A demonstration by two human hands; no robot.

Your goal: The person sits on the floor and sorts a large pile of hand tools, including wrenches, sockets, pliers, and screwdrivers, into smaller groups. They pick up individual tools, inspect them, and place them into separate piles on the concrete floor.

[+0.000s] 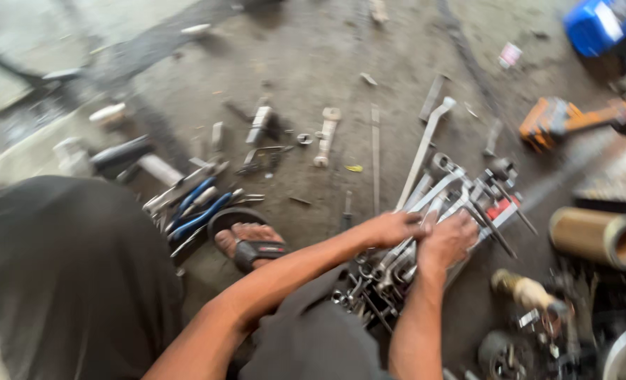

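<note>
Floor [306, 63]: bare concrete, dusty, strewn with tools. The view is motion-blurred.

Far left: a grey tube [119, 153] lies on the floor. Beside it, blue-handled pliers [200, 211] lie in a small cluster of tools, just left of the person's sandalled foot [250, 243].

Centre: a short wrench [326, 135] and a thin rod [375, 155] lie apart on the floor.

Left hand [390, 229]: fingers curled, resting on the pile of wrenches [425, 211]. Whether it grips one cannot be told.

Right hand [448, 241]: just beside the left, palm down on the same pile, fingers bent over the wrench shafts. Grip cannot be confirmed.

The pile lies on the floor directly in front of the person, right of the foot.

Right: an orange power tool [559, 119], a blue container [601, 22] at the top corner, and a tan cylinder [598, 236] on its side.
</note>
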